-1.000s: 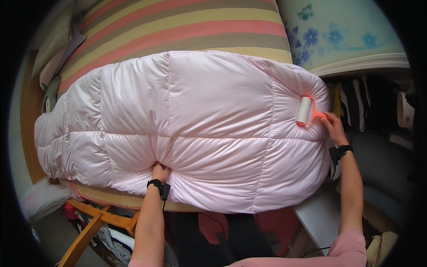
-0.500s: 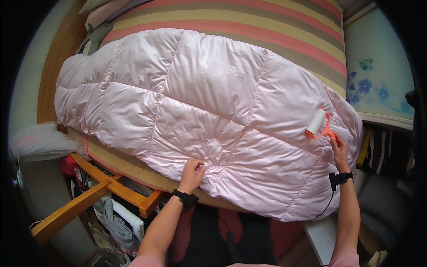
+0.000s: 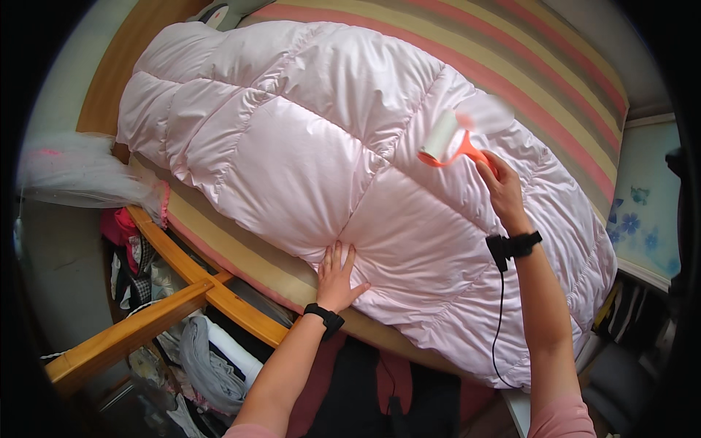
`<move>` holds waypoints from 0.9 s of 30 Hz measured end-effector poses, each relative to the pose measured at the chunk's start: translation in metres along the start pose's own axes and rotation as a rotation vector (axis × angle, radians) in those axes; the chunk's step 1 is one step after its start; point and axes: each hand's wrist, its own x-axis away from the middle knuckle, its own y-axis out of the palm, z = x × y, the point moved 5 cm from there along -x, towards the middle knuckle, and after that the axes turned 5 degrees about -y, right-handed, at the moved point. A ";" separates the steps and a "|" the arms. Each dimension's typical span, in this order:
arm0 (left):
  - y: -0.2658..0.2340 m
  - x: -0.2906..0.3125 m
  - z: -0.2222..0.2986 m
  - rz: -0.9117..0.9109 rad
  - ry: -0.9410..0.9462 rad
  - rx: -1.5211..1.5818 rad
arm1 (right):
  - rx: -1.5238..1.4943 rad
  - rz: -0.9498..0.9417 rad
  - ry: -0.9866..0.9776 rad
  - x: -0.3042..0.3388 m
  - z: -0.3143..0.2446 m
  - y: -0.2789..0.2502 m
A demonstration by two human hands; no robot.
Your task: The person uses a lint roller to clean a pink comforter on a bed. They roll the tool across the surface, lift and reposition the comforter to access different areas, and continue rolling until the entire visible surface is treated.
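Our right hand (image 3: 504,188) grips a lint roller (image 3: 440,137), cylinder (image 3: 443,131) slanting up-right, handle (image 3: 476,152) part-hidden; our left hand (image 3: 338,284) lies spread.

From my remote seat I read this as a home bedroom: a pink-, yellow- and brown-striped bed (image 3: 537,77), a puffy pale-pink quilted comforter (image 3: 292,160) along its near edge, a blue-flowered pale panel (image 3: 650,201) past its right end.

Right grip (image 3: 505,188) holding orange-handled roller (image 3: 439,136), left grip (image 3: 338,283) spread on pink quilt (image 3: 292,168), striped bed (image 3: 551,95) beneath
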 end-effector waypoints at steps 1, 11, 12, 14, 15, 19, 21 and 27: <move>-0.009 0.000 -0.007 -0.035 -0.006 0.068 | 0.056 0.062 0.106 0.019 0.006 -0.017; -0.001 -0.058 -0.029 -0.141 -0.125 0.036 | 0.261 -0.055 0.162 -0.069 0.017 0.068; 0.003 -0.061 -0.030 -0.170 -0.140 0.057 | 0.233 -0.138 0.139 -0.102 0.011 0.115; 0.006 -0.067 -0.033 -0.205 -0.167 0.065 | 0.320 -0.163 0.025 -0.155 -0.009 0.196; 0.006 -0.069 -0.033 -0.237 -0.152 0.055 | 0.214 -0.138 0.057 -0.167 -0.017 0.229; -0.012 -0.074 -0.051 -0.329 0.022 0.161 | -0.001 -0.094 -0.150 -0.149 -0.058 0.273; -0.018 -0.074 -0.087 -0.596 -0.150 0.649 | -0.007 -0.045 0.016 -0.112 -0.051 0.235; -0.047 -0.092 -0.274 -0.360 -0.564 0.954 | 0.033 0.038 0.527 -0.065 0.001 0.095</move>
